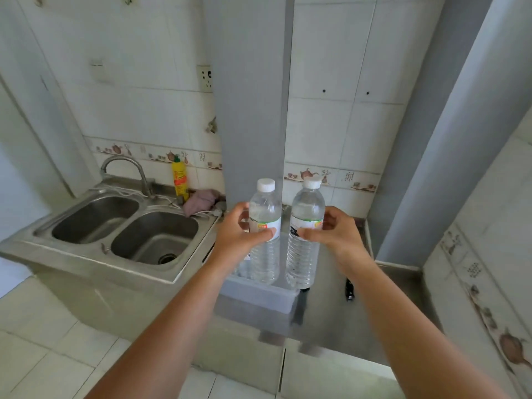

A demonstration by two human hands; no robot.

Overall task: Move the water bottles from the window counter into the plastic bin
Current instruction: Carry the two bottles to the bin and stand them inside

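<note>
I hold two clear water bottles with white caps, upright and side by side. My left hand (243,229) grips the left bottle (264,254) at its label. My right hand (335,234) grips the right bottle (305,254) at its label. Both bottles hang over the translucent plastic bin (259,295) on the steel counter, their bases at about the level of the bin's rim. Something clear lies inside the bin behind the left bottle, blurred and partly hidden.
A double steel sink (126,228) with a tap (126,168) lies to the left. A yellow bottle (180,180) and a pink cloth (200,201) stand behind it. A small dark object (349,289) lies on the counter, right of the bin. A grey column (250,110) rises behind.
</note>
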